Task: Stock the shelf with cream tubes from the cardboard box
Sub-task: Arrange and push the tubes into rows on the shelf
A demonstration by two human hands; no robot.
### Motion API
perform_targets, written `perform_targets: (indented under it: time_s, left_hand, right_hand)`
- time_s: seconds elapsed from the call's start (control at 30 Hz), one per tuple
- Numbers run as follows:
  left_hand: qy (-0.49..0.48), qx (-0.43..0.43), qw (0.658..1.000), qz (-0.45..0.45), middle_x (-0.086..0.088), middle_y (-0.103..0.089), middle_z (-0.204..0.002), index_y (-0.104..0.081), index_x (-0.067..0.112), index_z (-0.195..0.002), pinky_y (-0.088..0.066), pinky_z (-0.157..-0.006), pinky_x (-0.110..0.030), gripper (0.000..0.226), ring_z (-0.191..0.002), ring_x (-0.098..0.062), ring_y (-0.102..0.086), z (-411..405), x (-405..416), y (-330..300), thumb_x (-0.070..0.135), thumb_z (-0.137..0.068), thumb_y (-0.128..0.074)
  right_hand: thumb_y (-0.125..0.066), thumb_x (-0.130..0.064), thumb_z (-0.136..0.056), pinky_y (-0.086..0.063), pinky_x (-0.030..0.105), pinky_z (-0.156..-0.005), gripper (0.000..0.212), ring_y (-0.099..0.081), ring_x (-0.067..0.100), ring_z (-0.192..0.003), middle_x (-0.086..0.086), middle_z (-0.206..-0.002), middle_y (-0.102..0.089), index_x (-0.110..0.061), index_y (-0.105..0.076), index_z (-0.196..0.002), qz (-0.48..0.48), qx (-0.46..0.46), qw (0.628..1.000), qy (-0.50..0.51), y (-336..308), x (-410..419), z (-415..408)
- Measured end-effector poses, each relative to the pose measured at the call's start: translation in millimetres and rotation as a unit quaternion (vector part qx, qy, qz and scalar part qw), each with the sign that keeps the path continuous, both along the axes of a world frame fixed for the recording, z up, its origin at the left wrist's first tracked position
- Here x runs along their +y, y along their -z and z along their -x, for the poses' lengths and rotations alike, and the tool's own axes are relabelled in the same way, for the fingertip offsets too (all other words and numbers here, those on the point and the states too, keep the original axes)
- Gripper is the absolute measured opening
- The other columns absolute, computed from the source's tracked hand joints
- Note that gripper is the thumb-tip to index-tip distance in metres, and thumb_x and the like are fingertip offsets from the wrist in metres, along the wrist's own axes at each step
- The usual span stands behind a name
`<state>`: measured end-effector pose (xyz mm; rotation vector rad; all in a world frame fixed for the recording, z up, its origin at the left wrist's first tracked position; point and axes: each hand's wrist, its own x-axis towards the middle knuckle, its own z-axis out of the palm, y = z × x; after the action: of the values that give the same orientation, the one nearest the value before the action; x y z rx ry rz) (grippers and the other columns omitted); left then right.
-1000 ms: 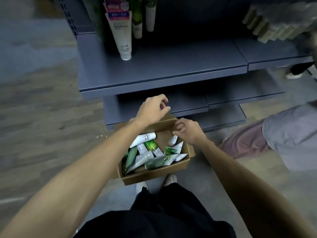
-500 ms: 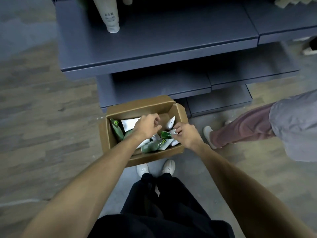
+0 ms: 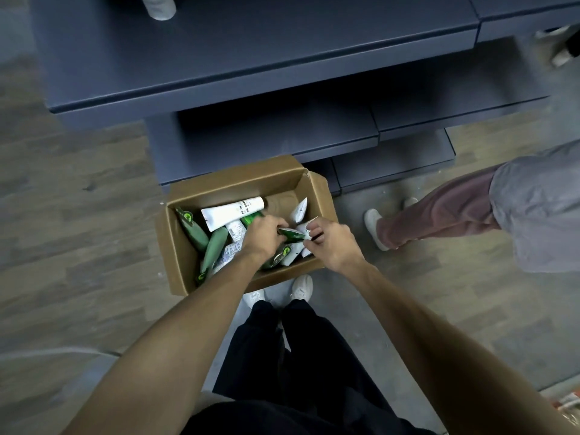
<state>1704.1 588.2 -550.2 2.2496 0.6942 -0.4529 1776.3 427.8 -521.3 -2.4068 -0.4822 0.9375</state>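
Since half a second before, the left hand had slid rightward across the open brown cardboard box until it almost met the right hand. Both hands were down inside the box, close together. The left hand's fingers were curled on a small green-ended tube lying between the two hands. The right hand's fingertips pinched a small white tube beside it. Around them lay more cream tubes: a long white plastic tube toward the far wall and two dull green tubes at the left side. The box sat on the floor against the foot of the dark blue metal shelf. To the right stood another person's leg in maroon trousers.
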Motion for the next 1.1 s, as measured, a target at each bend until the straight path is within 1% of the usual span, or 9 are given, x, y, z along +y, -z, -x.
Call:
perform_targets:
  time_s: [0.23,0.37,0.5,0.6,0.7,0.87,0.93,1.0,1.1]
  left_hand:
    - [0.023,-0.015,1.000,-0.002,-0.014,-0.071,-0.107,-0.071,0.016,-0.118,-0.052,-0.086,-0.032,0.026,-0.092,-0.031,-0.068,-5,2,3,0.012,-0.092,-0.065]
    - [0.009,-0.027,1.000,-0.004,-0.009,-0.071,-0.092,-0.075,0.017,-0.109,-0.054,-0.080,-0.030,0.020,-0.083,-0.027,-0.068,-9,15,-9,0.012,-0.091,-0.067]
    - [0.003,-0.023,1.000,0.003,0.000,-0.064,-0.067,-0.076,0.018,-0.103,-0.049,-0.062,-0.026,0.015,-0.063,-0.024,-0.063,-14,38,-37,0.015,-0.089,-0.071]
    - [0.008,-0.044,0.999,0.013,-0.006,-0.074,-0.080,-0.076,0.020,-0.102,-0.061,-0.069,-0.033,0.015,-0.065,-0.022,-0.070,-17,57,-62,0.018,-0.086,-0.075]
    - [0.003,-0.078,0.996,0.030,-0.009,-0.076,-0.084,-0.078,0.013,-0.099,-0.063,-0.068,-0.032,0.016,-0.065,-0.018,-0.073,-24,70,-94,0.014,-0.084,-0.077]
    - [0.009,-0.127,0.991,0.035,-0.009,-0.075,-0.076,-0.079,0.009,-0.091,-0.063,-0.065,-0.032,0.009,-0.065,-0.022,-0.073,-36,87,-156,0.012,-0.083,-0.078]
    - [0.012,-0.139,0.990,0.027,-0.012,-0.075,-0.077,-0.079,0.012,-0.089,-0.063,-0.065,-0.035,0.007,-0.067,-0.027,-0.074,-40,95,-176,0.013,-0.083,-0.078]
    - [0.009,-0.152,0.988,0.011,-0.011,-0.075,-0.079,-0.079,0.015,-0.090,-0.063,-0.063,-0.034,0.007,-0.065,-0.022,-0.073,-43,104,-196,0.014,-0.083,-0.078]
    - [0.000,-0.181,0.983,-0.014,-0.009,-0.076,-0.079,-0.078,0.013,-0.092,-0.063,-0.063,-0.030,0.009,-0.063,-0.015,-0.071,-45,116,-226,0.014,-0.083,-0.077]
  right_hand:
    - [-0.069,-0.019,-0.087,-0.055,0.029,-0.086,0.025,-0.068,0.011,-0.086,-0.005,-0.099,-0.072,-0.021,-0.066,-0.111,-0.013,0.002,1.000,0.003,2,-2,0]
    - [-0.069,-0.018,-0.087,-0.056,0.031,-0.086,0.022,-0.068,0.011,-0.083,-0.007,-0.092,-0.071,-0.017,-0.066,-0.109,-0.022,-0.006,1.000,0.009,3,-1,-1]
    - [-0.074,-0.025,-0.085,-0.056,0.026,-0.085,0.027,-0.068,0.008,-0.083,-0.010,-0.091,-0.069,-0.019,-0.066,-0.110,-0.024,0.006,1.000,0.009,-2,6,-3]
    - [-0.077,-0.028,-0.082,-0.054,0.022,-0.080,0.035,-0.067,0.012,-0.086,-0.004,-0.098,-0.068,-0.018,-0.066,-0.113,-0.029,0.022,0.999,0.011,-8,16,-8]
    - [-0.079,-0.024,-0.080,-0.047,0.012,-0.072,0.041,-0.065,0.011,-0.087,-0.001,-0.106,-0.067,-0.014,-0.064,-0.117,-0.050,0.033,0.998,0.009,-18,31,-14]
    - [-0.084,-0.026,-0.076,-0.055,0.030,-0.092,0.042,-0.067,0.009,-0.091,-0.005,-0.103,-0.070,-0.015,-0.063,-0.111,-0.113,0.010,0.994,-0.011,-48,63,-26]
    - [-0.084,-0.034,-0.073,-0.056,0.034,-0.089,0.042,-0.068,0.007,-0.091,-0.008,-0.100,-0.072,-0.023,-0.064,-0.109,-0.144,-0.014,0.989,-0.012,-61,73,-32]
    - [-0.084,-0.036,-0.072,-0.058,0.035,-0.085,0.040,-0.069,0.005,-0.087,-0.010,-0.093,-0.073,-0.029,-0.065,-0.106,-0.177,-0.036,0.983,-0.017,-76,83,-38]
    - [-0.084,-0.026,-0.075,-0.058,0.034,-0.081,0.031,-0.070,0.007,-0.080,-0.007,-0.087,-0.073,-0.023,-0.066,-0.100,-0.210,-0.063,0.975,-0.037,-103,101,-49]
